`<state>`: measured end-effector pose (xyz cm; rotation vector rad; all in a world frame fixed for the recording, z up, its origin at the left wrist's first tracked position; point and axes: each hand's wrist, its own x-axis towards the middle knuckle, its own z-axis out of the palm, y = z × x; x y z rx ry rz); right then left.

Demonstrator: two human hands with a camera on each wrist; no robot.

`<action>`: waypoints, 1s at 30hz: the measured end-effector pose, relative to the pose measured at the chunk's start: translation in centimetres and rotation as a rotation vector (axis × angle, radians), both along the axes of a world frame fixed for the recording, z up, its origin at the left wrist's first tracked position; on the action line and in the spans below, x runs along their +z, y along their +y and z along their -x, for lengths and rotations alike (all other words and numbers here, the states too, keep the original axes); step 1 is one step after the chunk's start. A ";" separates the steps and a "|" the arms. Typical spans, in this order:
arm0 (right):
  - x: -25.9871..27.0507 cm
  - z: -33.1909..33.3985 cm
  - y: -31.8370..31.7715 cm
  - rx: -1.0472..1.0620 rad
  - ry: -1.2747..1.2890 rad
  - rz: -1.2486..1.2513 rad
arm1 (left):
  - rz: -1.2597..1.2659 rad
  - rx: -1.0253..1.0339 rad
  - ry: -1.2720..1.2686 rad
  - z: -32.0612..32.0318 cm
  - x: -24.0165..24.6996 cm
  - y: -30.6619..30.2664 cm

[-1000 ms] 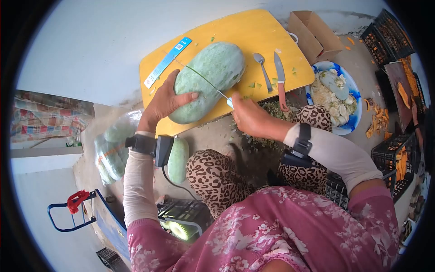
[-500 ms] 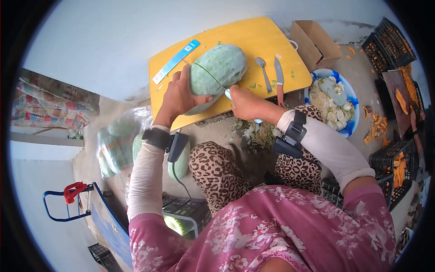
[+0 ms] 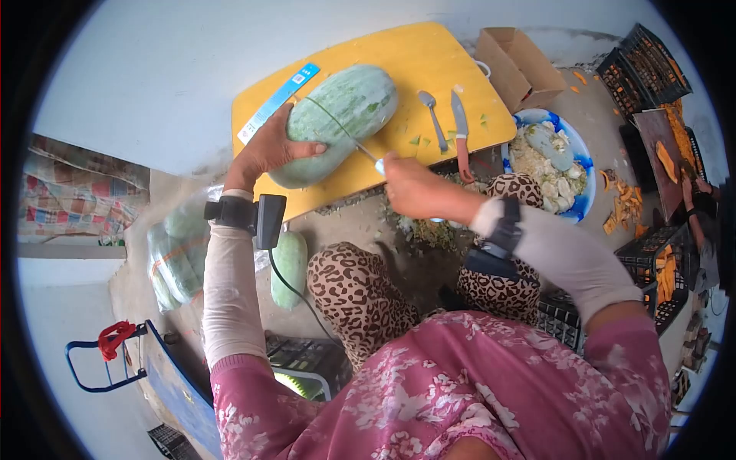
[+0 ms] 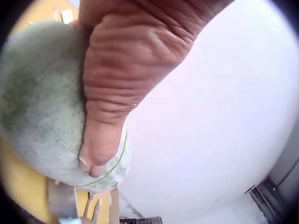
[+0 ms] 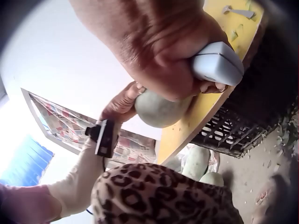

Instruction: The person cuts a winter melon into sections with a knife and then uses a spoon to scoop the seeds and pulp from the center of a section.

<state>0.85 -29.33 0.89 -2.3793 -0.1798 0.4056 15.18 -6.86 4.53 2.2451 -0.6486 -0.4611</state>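
A large pale-green winter melon (image 3: 345, 107) lies on the yellow table (image 3: 261, 92), with a thin green cut line running across its skin. My left hand (image 3: 272, 146) grips the near-left end of the melon, thumb on top and fingers around the far side. In the left wrist view the thumb (image 4: 105, 135) presses on the skin close to the cut line. My right hand (image 3: 418, 188) holds a knife by its light blue handle (image 5: 217, 65) at the melon's near side. Part of the knife blade (image 4: 63, 198) shows below the melon; the rest is hidden.
A spoon (image 3: 435, 123), a second knife (image 3: 459, 115) and a blue ruler-like strip (image 3: 280, 100) lie on the table. To the right are a basin (image 3: 586, 165) of pale scraps and a cardboard box (image 3: 521, 69). Bagged melons (image 3: 176, 253) stand on the floor at left.
The knife's blade has drawn back toward me: its tip stuck out past the melon's far side earlier. My left hand stays on the melon. The head view has shifted slightly.
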 end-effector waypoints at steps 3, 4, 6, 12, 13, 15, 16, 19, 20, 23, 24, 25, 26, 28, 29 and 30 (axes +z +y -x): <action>-2.7 -2.8 1.4 -0.015 -0.058 0.034 | -0.093 -0.019 -0.049 -0.4 -0.2 0.3; -2.5 -3.0 1.4 -0.029 -0.023 0.026 | -0.105 -0.007 -0.041 -0.7 -0.4 0.3; -2.3 -2.7 1.1 -0.044 0.015 0.038 | -0.040 -0.007 0.086 -0.9 -0.7 0.4; -2.6 -2.5 1.4 -0.041 -0.033 0.053 | -0.298 0.123 -0.441 1.7 -1.5 0.4; -2.7 -2.4 1.5 -0.047 -0.035 0.056 | -0.339 0.146 -0.522 3.4 -1.2 -0.2; -2.7 -2.4 1.6 -0.054 -0.029 0.066 | -0.426 0.166 -0.540 5.3 -1.0 -1.0; -2.7 -2.5 1.7 -0.051 -0.021 0.076 | -0.402 0.193 -0.521 5.5 -1.2 -1.1; -2.5 -3.2 1.9 -0.055 0.002 0.083 | -0.327 0.206 -0.490 4.1 -1.7 -0.7; -2.5 -3.2 2.1 -0.063 0.014 0.079 | -0.289 0.181 -0.484 3.0 -1.9 -0.1; -3.7 -3.7 3.0 -0.106 -0.043 0.085 | -0.207 0.106 -0.378 -0.1 -2.3 1.5; -3.4 -3.9 2.9 -0.104 -0.046 0.082 | -0.200 0.102 -0.328 -0.8 -2.0 1.7; -3.2 -4.1 2.8 -0.104 -0.046 0.073 | -0.199 0.096 -0.276 -1.4 -1.8 2.0; -3.1 -4.1 2.8 -0.105 -0.043 0.062 | -0.220 0.097 -0.252 -1.9 -1.8 2.1; -3.2 -4.4 2.8 -0.091 -0.071 0.052 | -0.254 0.095 -0.198 -2.5 -1.7 2.1; -3.3 -4.4 2.7 -0.080 -0.086 0.054 | -0.209 0.062 -0.159 -3.0 -1.9 2.2; -2.9 -4.5 2.7 -0.085 -0.070 0.070 | -0.163 0.031 -0.122 -3.5 -2.0 2.5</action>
